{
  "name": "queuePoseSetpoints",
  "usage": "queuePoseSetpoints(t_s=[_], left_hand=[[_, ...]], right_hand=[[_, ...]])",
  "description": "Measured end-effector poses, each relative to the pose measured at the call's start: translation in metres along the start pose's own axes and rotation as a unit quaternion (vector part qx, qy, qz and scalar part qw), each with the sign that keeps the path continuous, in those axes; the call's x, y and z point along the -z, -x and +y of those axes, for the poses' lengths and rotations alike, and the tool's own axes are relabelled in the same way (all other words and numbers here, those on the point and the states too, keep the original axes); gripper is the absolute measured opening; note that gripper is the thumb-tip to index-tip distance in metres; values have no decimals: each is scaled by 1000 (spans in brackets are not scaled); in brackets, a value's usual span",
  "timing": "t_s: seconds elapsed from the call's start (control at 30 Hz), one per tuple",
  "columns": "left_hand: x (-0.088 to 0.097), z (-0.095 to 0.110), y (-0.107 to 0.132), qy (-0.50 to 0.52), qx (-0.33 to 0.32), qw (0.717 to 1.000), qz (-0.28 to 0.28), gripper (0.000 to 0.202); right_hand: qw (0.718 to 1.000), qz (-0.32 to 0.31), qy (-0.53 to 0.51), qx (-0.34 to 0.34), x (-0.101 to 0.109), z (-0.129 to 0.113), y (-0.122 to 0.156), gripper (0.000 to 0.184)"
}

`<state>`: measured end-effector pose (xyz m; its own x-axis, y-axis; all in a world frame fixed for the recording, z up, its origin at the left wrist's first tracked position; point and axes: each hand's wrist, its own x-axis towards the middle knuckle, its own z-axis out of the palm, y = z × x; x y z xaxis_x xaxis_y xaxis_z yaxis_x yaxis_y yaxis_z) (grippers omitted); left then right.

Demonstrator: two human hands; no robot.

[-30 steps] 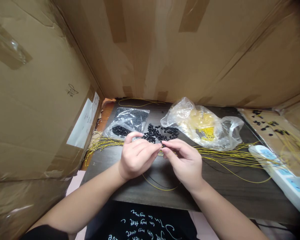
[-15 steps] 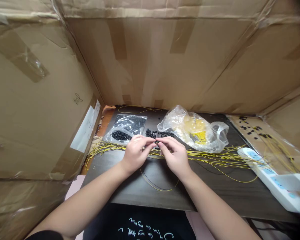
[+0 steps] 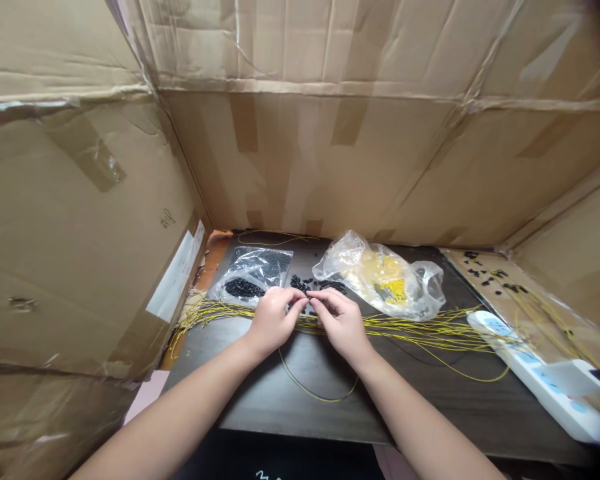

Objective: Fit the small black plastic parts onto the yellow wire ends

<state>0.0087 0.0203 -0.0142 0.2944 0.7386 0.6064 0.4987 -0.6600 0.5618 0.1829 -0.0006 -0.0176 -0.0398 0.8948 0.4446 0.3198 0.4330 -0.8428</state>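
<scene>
My left hand [image 3: 273, 317] and my right hand [image 3: 340, 321] meet fingertip to fingertip over a dark table [image 3: 430, 393], both pinched on something small that I cannot make out. A thin yellow cord [image 3: 315, 393] loops down from between them toward the table's near edge. Just behind the fingers lies a loose pile of small black beads [image 3: 310, 284]. A bundle of yellow cords [image 3: 420, 325] runs across the table under the hands.
A clear bag of black beads [image 3: 255, 270] lies at the back left, a clear bag with yellow contents [image 3: 385, 275] at the back right. A white power strip [image 3: 535, 363] sits at the right. Cardboard walls [image 3: 80, 220] enclose the table on three sides.
The view has tilted upward, so the hands and table sit lower and smaller in the picture. The hands have stayed together, pinched at the fingertips.
</scene>
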Motion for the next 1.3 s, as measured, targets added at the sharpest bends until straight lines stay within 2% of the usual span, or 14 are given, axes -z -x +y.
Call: queuePoseSetpoints(t_s=[0.23, 0.4, 0.53, 0.83, 1.07, 1.3], left_hand=[[2, -1, 1, 11, 28, 999, -38, 13], [1, -2, 0, 18, 41, 998, -42, 14], [0, 0, 1, 16, 26, 999, -31, 13], [0, -3, 2, -18, -48, 998, -32, 10], [2, -4, 1, -34, -66, 996, -40, 10], [3, 0, 1, -33, -55, 998, -6, 10]], right_hand=[[1000, -6, -13, 13, -3, 6, -1, 21], [999, -8, -38, -12, -5, 8, -2, 23], [997, -16, -69, -26, -3, 7, -2, 24], [999, -15, -24, -17, 0, 5, -2, 22], [999, -20, -18, -32, 1, 9, -2, 24], [998, -19, -33, -59, -1, 7, 0, 26]])
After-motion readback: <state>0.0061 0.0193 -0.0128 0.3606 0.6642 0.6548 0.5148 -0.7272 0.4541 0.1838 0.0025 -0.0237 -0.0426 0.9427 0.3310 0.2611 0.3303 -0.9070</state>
